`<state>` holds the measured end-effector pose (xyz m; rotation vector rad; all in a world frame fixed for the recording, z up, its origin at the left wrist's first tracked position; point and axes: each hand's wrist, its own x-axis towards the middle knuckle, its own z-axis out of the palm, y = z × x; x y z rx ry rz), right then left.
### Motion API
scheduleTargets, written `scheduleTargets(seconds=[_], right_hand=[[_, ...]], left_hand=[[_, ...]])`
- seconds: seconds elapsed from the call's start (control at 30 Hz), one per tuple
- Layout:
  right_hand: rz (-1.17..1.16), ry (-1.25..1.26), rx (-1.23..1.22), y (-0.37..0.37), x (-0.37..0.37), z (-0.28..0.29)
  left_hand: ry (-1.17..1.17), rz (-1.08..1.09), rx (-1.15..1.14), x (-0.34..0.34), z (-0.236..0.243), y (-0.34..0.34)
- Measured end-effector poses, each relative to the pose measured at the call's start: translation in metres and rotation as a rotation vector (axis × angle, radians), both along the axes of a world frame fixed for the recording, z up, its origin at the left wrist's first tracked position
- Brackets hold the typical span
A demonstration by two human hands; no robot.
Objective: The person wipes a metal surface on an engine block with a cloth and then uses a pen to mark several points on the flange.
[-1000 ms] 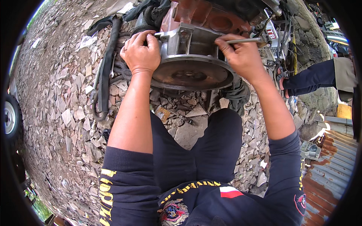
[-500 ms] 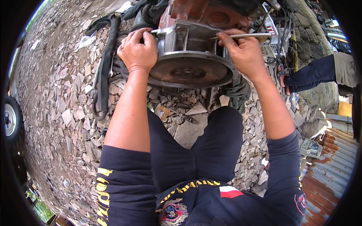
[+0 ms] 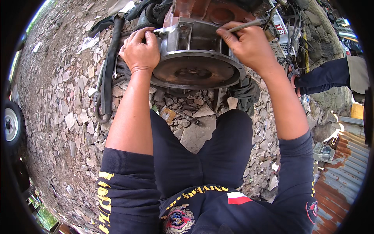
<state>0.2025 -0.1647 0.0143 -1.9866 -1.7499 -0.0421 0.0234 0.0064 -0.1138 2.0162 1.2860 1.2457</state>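
A grey metal flywheel housing (image 3: pixel 194 37) stands at the end of a reddish engine block (image 3: pixel 206 11), in front of my knees. Inside its round rim lies a brown, rusty flywheel disc (image 3: pixel 193 73). My left hand (image 3: pixel 140 50) is closed over the housing's upper left edge, with its fingertips hidden behind it. In my right hand (image 3: pixel 249 45) is a slim metal rod (image 3: pixel 245 25), pinched between thumb and fingers above the housing's right side. The rod's left end is hidden by my fingers, so I cannot make out which tool it is.
Broken stone and tile pieces (image 3: pixel 70 121) cover the ground. A black hose (image 3: pixel 107 74) lies left of the engine, and dark cloth (image 3: pixel 246 93) lies below its right side. Another person's leg (image 3: pixel 323 78) reaches in at right, above rusty corrugated sheet metal (image 3: pixel 339 175).
My right hand has shifted slightly up and left, tilting the rod so its right end is higher. My left hand stays on the housing edge, nearly unmoved.
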Motion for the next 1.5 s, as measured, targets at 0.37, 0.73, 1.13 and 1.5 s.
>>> scheduleTargets(seconds=[0.37, 0.73, 1.13, 1.5], right_hand=[[-0.02, 0.158, -0.015, 0.001, -0.004, -0.01], [-0.226, 0.359, -0.019, 0.003, -0.011, 0.004], [-0.096, 0.252, -0.042, 0.022, -0.022, 0.004], [0.055, 0.129, 0.096, 0.014, -0.022, -0.019]], left_hand=[[-0.014, 0.001, 0.031, -0.002, 0.0, -0.001], [0.013, 0.002, 0.106, -0.002, 0.005, -0.004], [0.022, -0.007, 0.115, -0.004, 0.003, -0.004], [0.048, -0.002, 0.117, -0.003, 0.001, -0.004]])
